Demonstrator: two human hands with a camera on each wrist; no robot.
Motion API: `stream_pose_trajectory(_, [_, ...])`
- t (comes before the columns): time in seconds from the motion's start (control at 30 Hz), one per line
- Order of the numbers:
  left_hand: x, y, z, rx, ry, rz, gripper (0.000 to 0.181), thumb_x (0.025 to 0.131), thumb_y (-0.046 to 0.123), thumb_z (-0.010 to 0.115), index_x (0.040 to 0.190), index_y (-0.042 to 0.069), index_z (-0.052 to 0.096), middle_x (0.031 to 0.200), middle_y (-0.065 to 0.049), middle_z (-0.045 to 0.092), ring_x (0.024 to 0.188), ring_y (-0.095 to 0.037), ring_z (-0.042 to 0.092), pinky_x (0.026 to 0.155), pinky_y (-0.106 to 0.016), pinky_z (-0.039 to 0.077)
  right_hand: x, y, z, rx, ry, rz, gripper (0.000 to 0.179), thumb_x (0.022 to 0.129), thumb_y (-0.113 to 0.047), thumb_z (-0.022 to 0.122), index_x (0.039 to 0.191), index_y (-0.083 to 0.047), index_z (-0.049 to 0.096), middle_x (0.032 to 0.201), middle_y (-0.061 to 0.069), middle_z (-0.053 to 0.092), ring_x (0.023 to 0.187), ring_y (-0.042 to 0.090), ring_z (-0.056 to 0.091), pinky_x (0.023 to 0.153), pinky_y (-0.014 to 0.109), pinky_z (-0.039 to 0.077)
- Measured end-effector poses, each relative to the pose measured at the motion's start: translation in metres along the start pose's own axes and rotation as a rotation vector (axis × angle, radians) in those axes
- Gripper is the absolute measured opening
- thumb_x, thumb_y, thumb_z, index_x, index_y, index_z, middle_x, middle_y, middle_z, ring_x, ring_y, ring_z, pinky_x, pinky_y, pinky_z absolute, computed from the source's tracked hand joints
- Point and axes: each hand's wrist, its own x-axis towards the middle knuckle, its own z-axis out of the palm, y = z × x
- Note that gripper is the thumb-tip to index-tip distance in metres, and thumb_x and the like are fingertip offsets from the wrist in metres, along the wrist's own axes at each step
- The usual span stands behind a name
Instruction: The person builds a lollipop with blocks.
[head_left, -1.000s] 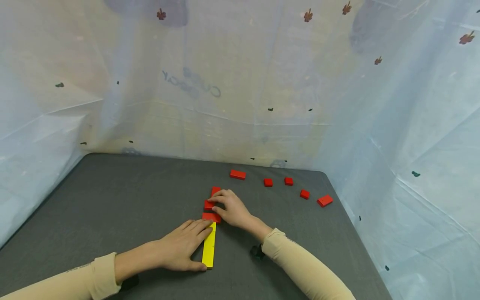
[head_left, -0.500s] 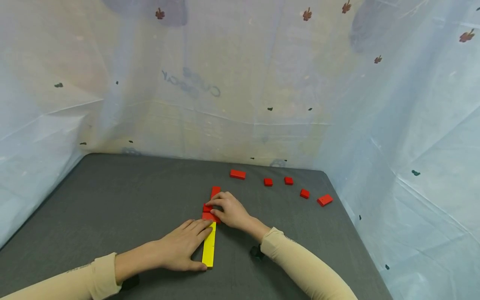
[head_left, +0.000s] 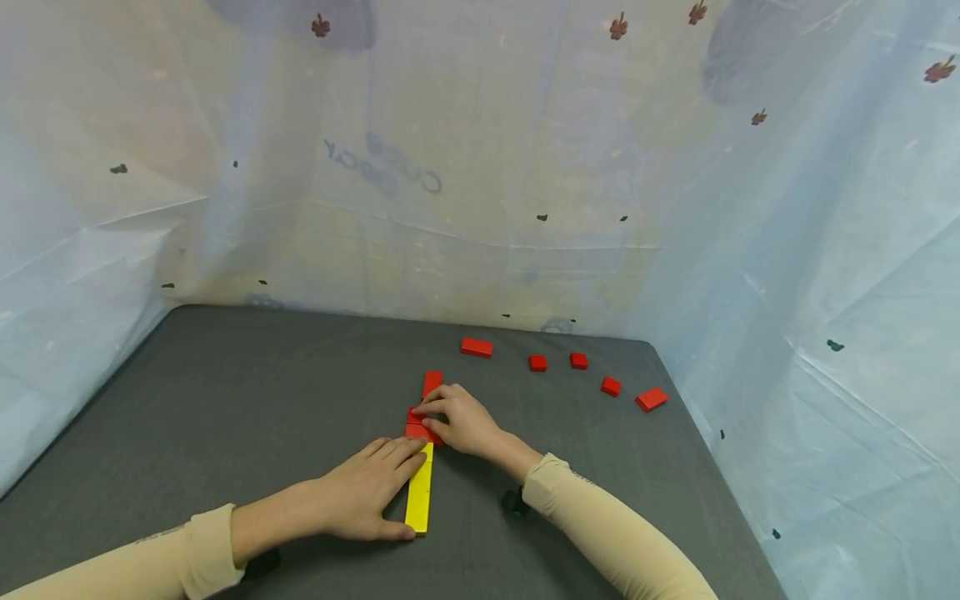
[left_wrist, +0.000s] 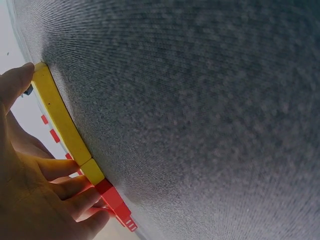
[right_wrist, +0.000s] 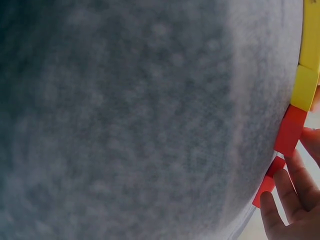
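Observation:
My left hand [head_left: 367, 492] lies beside a long yellow block [head_left: 418, 500], thumb at its near end, straight fingers reaching over its far part. The left wrist view shows a shorter yellow block [left_wrist: 92, 171] end to end with the long one. Beyond the yellow pair, a red block [head_left: 416, 431] sits crosswise. My right hand [head_left: 465, 421] pinches a small red block [head_left: 414, 415] against its far side, partly hidden by the fingers. Past those fingertips another red block [head_left: 432, 382] lies lengthwise. In the right wrist view, red blocks [right_wrist: 290, 131] continue the yellow row.
Several loose red blocks are scattered toward the back right of the dark table [head_left: 247, 392], among them a longer one [head_left: 477, 347] and one near the right edge [head_left: 651, 399]. A translucent plastic sheet [head_left: 465, 183] hangs behind the table and along its sides.
My right hand has drawn the small red block nearer, closing the gap to the crosswise red block. The left hand and the yellow block have stayed in place.

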Motion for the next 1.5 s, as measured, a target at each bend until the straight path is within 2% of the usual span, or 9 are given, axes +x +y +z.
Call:
stream_pose_trajectory(0.43, [0.0,0.0,0.0,-0.003,-0.007,-0.01,0.101,0.078,0.081,0.045,0.149,0.009,0.034,0.159,-0.007,0.022,0.145,-0.027,0.023,0.113,-0.054,0.026,-0.001,-0.001,-0.005,0.029,0.006,0.023,0.028,0.095,-0.025,0.061,0.121,-0.023,0.068,0.122,-0.003,0.06,0.107,0.014,0.052,0.091,0.028,0.047])
stream_pose_trajectory(0.67, [0.0,-0.001,0.0,-0.008,-0.018,-0.017,0.102,0.077,0.082,0.045,0.149,0.01,0.035,0.158,-0.007,0.024,0.144,-0.028,0.024,0.113,-0.054,0.026,-0.002,0.011,-0.026,0.083,0.114,0.043,0.031,0.093,-0.023,0.064,0.123,-0.018,0.066,0.124,0.001,0.06,0.112,0.019,0.053,0.092,0.036,0.048])
stream_pose_trajectory(0.9, [0.0,-0.001,0.001,-0.009,-0.029,-0.029,0.103,0.076,0.084,0.043,0.149,0.011,0.034,0.158,-0.007,0.023,0.145,-0.028,0.024,0.113,-0.053,0.026,-0.007,0.044,-0.053,0.15,0.262,0.138,0.034,0.09,-0.019,0.068,0.124,-0.019,0.066,0.124,0.001,0.06,0.114,0.023,0.053,0.091,0.042,0.047])
stream_pose_trajectory(1.07, [0.0,-0.001,0.001,-0.011,-0.021,-0.02,0.102,0.077,0.082,0.044,0.149,0.011,0.034,0.159,-0.007,0.023,0.145,-0.028,0.024,0.113,-0.053,0.026,-0.012,0.073,-0.072,0.147,0.339,0.22,0.035,0.09,-0.017,0.068,0.125,-0.016,0.066,0.125,0.004,0.06,0.116,0.027,0.053,0.098,0.049,0.043])
stream_pose_trajectory(1.23, [-0.001,-0.002,0.0,-0.022,-0.034,-0.019,0.101,0.078,0.082,0.044,0.15,0.011,0.033,0.159,-0.007,0.021,0.145,-0.028,0.022,0.113,-0.054,0.025,-0.02,0.104,-0.087,0.139,0.346,0.306,0.036,0.092,-0.019,0.065,0.128,-0.016,0.063,0.129,0.007,0.059,0.121,0.031,0.051,0.099,0.053,0.043])
stream_pose_trajectory(1.43, [0.0,-0.002,-0.001,-0.025,-0.049,-0.022,0.101,0.078,0.082,0.043,0.15,0.012,0.032,0.16,-0.006,0.02,0.145,-0.028,0.022,0.113,-0.054,0.025,-0.027,0.135,-0.094,0.127,0.28,0.432,0.039,0.095,-0.024,0.061,0.133,-0.019,0.058,0.138,0.009,0.052,0.128,0.033,0.046,0.103,0.055,0.039])
stream_pose_trajectory(1.5, [0.0,-0.002,-0.001,-0.021,-0.045,-0.022,0.101,0.078,0.082,0.043,0.15,0.012,0.032,0.16,-0.006,0.02,0.145,-0.028,0.022,0.114,-0.054,0.025,-0.028,0.143,-0.095,0.119,0.261,0.449,0.04,0.095,-0.022,0.061,0.134,-0.018,0.057,0.141,0.011,0.05,0.13,0.035,0.044,0.104,0.055,0.038])
